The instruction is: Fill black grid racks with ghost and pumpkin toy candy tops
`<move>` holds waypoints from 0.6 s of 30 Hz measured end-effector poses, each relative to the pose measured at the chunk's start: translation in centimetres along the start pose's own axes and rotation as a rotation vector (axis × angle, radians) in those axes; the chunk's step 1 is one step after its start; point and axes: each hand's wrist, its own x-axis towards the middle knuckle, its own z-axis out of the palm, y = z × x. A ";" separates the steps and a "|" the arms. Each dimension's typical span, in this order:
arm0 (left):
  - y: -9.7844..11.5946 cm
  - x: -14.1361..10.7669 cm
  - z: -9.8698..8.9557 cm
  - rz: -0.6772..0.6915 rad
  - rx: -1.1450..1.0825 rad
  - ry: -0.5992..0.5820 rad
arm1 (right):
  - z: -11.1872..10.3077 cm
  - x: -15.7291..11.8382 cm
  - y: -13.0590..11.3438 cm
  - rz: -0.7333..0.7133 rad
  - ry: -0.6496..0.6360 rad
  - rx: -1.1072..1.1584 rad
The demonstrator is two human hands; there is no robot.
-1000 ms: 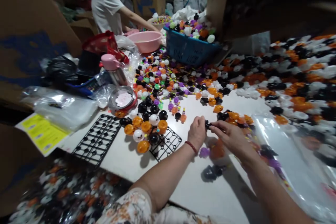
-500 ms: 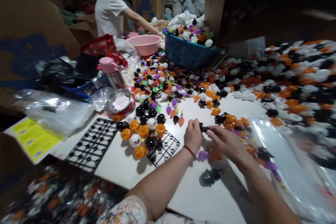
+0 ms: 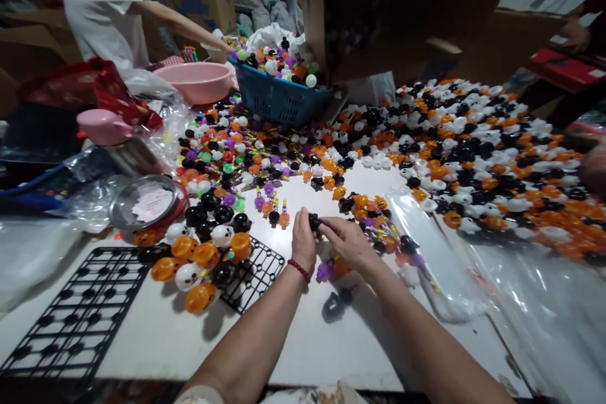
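A small black plastic figure [image 3: 314, 221] is held between my two hands above the white table. My left hand [image 3: 303, 241], with a red bead bracelet at the wrist, is closed around one side of it. From the other side my right hand [image 3: 349, 241] pinches it with thumb and fingertips. Just below lie a purple piece [image 3: 325, 271] and an orange piece [image 3: 341, 266], partly shaded by my hand. Nearer to me sits a dark hat-shaped piece [image 3: 333, 308]. To the left, pumpkin, skull and black heads [image 3: 207, 255] stand on a black grid rack [image 3: 259, 265].
A second grid rack [image 3: 76, 309] lies left. Behind are a steel dish [image 3: 124, 205], a pink-lidded flask [image 3: 137, 158], a pink basin [image 3: 199, 83] and a filled blue basket [image 3: 279, 101]. Loose figures [image 3: 466, 151] heap at right beside plastic bags [image 3: 428, 259]. A co-worker [image 3: 104, 25] reaches across behind.
My view has turned to the right, so the scene sits further left and more of the right-hand pile shows. Both hands stay together at the black figure.
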 end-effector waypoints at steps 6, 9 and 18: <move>0.0 0.0 0.1 -0.077 -0.123 -0.038 | -1.1 -0.2 1.7 0.089 0.057 0.133; -0.2 0.0 -0.1 -0.049 -0.048 -0.034 | -1.1 -1.0 1.7 0.106 0.051 0.146; -0.3 0.6 -0.4 0.252 0.357 -0.029 | -2.5 0.8 2.8 -0.045 0.063 -0.178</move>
